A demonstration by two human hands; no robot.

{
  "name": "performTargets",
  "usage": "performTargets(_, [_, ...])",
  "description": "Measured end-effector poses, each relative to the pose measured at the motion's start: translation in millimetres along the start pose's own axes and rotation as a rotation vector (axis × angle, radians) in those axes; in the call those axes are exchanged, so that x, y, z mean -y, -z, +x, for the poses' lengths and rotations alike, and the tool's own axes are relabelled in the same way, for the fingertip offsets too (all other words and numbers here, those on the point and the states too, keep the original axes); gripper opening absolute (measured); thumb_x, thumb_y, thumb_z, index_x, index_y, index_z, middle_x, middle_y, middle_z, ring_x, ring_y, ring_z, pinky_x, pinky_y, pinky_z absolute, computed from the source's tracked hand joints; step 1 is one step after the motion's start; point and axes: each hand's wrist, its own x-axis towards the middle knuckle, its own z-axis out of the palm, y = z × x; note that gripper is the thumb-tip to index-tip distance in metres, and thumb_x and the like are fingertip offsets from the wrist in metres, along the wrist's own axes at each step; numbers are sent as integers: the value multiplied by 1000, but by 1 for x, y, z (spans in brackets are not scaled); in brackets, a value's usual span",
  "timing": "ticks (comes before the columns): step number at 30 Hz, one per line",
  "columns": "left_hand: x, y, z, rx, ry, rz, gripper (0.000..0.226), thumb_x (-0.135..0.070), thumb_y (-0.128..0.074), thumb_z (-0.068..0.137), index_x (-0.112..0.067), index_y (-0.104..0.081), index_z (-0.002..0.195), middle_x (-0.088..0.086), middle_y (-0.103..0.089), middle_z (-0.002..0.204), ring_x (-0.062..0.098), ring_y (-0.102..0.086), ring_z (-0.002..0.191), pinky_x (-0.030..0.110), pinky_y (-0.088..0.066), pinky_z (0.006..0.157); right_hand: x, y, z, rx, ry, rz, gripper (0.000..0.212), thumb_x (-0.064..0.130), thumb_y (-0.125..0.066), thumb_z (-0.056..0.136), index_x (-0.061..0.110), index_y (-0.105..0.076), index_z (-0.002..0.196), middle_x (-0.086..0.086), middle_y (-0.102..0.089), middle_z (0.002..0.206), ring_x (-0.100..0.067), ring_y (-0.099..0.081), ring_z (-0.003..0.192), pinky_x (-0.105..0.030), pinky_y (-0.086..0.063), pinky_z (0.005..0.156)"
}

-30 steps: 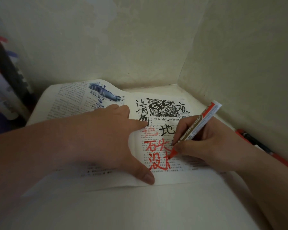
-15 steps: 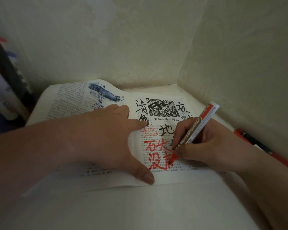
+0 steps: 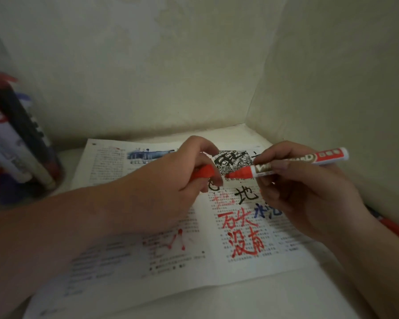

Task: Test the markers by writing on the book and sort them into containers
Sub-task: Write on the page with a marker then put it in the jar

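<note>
Crosswise, red marker (image 3: 309,158) in right hand (image 3: 309,199), tip leftward (facing cap (image 3: 202,173))

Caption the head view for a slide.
Left hand holds red cap near red marker gripped by right hand, over the book.

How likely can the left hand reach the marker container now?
Likely yes: only the open book lies between the left hand and the container, though its fingers hold a red cap.
</note>
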Motion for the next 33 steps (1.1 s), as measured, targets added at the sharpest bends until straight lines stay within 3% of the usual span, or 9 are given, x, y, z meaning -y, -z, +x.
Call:
performTargets(3, [-1,1,1,9,29,-83,31,-17,-57,99,-39,-40,112,-39,-62,108,-12,-60,100,3,-41,79,2,-3,-1,-77,-13,11,19,13,-68,62,6,-69,80,-15,-50,60,-21,-42,48,-17,-27,41])
performTargets(8, [3,-1,2,11,-1,-123,34,-20,-66,95,-39,-42,108,-31,-69,110,-4,-62,106,22,-48,90,5,-6,-1,-176,-18,-20,8,9,-57,71,7,-56,79,-16,-50,60,-21,-42,45,-16,-27,41])
performTargets(12, [4,-3,0,-7,-32,-143,34,-21,-69,93,-42,-45,105,-28,-70,112,0,-64,108,33,-49,96,1,-6,-2,-136,-9,-127,3,9,-63,72,12,-64,72,-17,-58,59,-23,-45,47,-19,-27,46])
performTargets(14, [6,-4,0,-37,-40,-228,34,-17,-72,90,-40,-51,103,-20,-73,105,4,-68,100,34,-51,92,1,-8,-3,-82,2,-157,12,5,-75,69,16,-70,72,-15,-60,60,-24,-44,49,-24,-27,48])
performTargets(17, [4,-7,3,-58,-64,-536,24,-2,-71,87,-20,-63,101,-2,-75,84,9,-67,72,27,-53,69,1,-11,-3,-29,17,-140,16,13,-82,63,16,-77,79,-14,-59,59,-24,-40,49,-21,-30,44])
performTargets(20, [3,-6,5,-59,-66,-743,17,-15,-64,86,-6,-65,100,6,-74,77,12,-56,54,19,-46,51,1,-12,-3,-14,23,-100,22,21,-82,65,18,-80,87,-13,-60,61,-24,-40,50,-23,-32,44])
performTargets(25, [12,-11,8,-21,-24,-926,14,-28,-75,85,-15,-71,87,2,-48,59,16,-33,52,32,-25,51,0,-12,-6,16,-33,-204,52,48,-93,54,26,-80,100,-12,-70,73,-30,-51,64,-28,-40,51])
performTargets(28, [14,-11,8,-83,-27,-891,7,-24,-77,82,-20,-71,81,-1,-43,56,18,-31,53,41,-21,54,1,-12,-4,26,-7,-216,59,51,-92,56,28,-77,109,-15,-66,74,-29,-49,62,-27,-38,52])
performTargets(33, [19,-4,5,-275,-35,-575,14,-37,-73,85,-25,-72,92,-9,-59,60,10,-49,55,23,-39,55,1,-6,-2,-172,123,-243,32,31,-84,67,18,-76,95,-4,-67,69,-17,-49,50,-18,-38,46])
